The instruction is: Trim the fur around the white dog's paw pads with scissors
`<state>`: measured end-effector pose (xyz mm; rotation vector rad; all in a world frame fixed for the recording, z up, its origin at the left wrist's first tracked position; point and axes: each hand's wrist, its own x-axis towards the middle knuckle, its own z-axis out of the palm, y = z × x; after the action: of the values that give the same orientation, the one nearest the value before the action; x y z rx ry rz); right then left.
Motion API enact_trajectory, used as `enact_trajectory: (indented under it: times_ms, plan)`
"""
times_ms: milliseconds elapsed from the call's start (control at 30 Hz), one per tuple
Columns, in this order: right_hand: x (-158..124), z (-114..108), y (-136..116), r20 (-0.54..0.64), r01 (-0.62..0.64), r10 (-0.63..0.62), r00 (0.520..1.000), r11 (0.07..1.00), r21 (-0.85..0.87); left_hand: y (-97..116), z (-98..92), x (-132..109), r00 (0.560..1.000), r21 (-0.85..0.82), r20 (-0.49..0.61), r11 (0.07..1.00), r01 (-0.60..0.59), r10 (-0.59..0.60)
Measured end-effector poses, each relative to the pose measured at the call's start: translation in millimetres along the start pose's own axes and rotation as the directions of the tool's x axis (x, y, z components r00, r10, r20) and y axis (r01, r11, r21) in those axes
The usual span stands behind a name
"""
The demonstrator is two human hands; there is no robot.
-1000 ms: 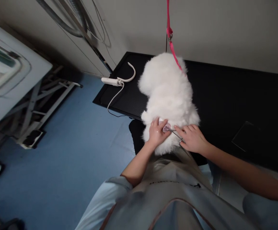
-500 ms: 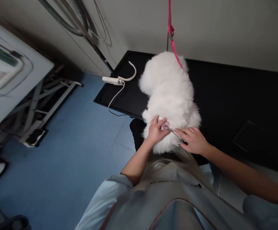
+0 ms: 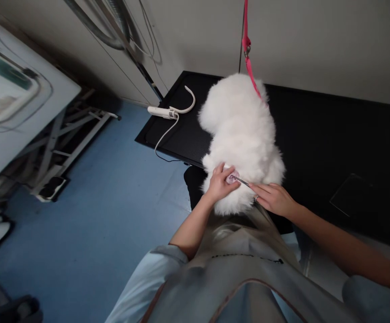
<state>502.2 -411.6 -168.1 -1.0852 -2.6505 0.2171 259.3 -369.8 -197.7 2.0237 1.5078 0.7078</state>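
Observation:
A fluffy white dog (image 3: 245,121) is on the black table, its near end at the table's front edge by my apron. My left hand (image 3: 219,185) grips its fur, with thumb and fingers curved around a small bare pinkish patch (image 3: 231,176). I cannot tell which body part this patch is. My right hand (image 3: 274,198) is closed on slender metal scissors (image 3: 241,181), perhaps forceps. Their tip points left and lies at the pinkish patch; most of the handle is hidden by my fingers.
A pink leash (image 3: 249,67) runs up from the dog. On the black table (image 3: 322,134), a white curved device (image 3: 163,112) with a cord lies at the left end. A metal-legged stand (image 3: 58,148) is at the left on the blue floor (image 3: 114,215); a grey hose (image 3: 97,33) hangs behind.
The tool's tip has moved left, onto the pinkish patch, and my right fingers cover more of its handle. My left hand keeps its hold. The whole view has shifted slightly.

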Motion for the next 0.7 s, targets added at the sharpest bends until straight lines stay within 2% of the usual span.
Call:
enact_trajectory:
  times_ms: [200, 333, 533, 700]
  plan:
    - [14.8, -3.0, 3.8, 0.021, -0.028, 0.028, 0.999, 0.999, -0.020, -2.4, -0.9, 1.0, 1.000, -0.012, 0.017, 1.000, -0.010, 0.011]
    - [22.1, -0.5, 8.1, 0.059, 0.033, -0.030, 0.998, 0.998, -0.046, -7.7, -1.1, 1.7, 1.000, -0.026, 0.028, 1.000, 0.006, -0.005]
    - [9.1, 2.3, 12.8, 0.068, 0.104, -0.101, 0.993, 0.994, -0.041, -10.2, -2.9, 2.1, 0.998, -0.043, 0.059, 0.999, -0.001, 0.003]
    - [3.9, 0.6, 14.7, 0.054, 0.058, -0.056, 0.997, 0.998, -0.038, -9.1, -3.5, 1.7, 0.998, -0.059, 0.066, 0.998, 0.010, -0.006]
